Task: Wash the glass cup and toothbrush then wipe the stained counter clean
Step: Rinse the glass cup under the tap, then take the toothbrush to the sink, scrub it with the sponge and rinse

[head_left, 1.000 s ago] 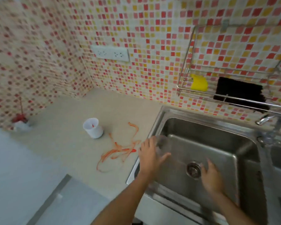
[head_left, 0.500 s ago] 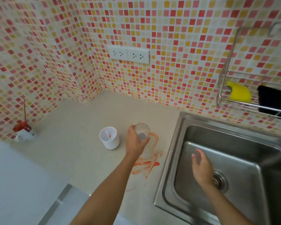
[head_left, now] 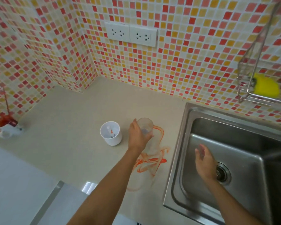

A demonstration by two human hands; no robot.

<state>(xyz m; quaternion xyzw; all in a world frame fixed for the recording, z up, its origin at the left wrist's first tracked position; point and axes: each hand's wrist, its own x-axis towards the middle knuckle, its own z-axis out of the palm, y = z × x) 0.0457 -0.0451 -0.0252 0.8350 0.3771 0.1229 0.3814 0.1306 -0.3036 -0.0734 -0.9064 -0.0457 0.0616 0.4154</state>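
Left hand wrapped round the glass cup, held just over the counter by the orange stain, likely to set down. Right hand loose and empty over the sink. Toothbrush waiting in the white cup

Glass cup: clear, slightly cloudy glass, smooth. Holder cup: white plastic, matt. Desk: pale beige, smooth, faint sheen, smeared with an orange stain. Sink: brushed stainless steel, dull gloss. Wall tiles: small glazed mosaic. Rack: bright wire metal.
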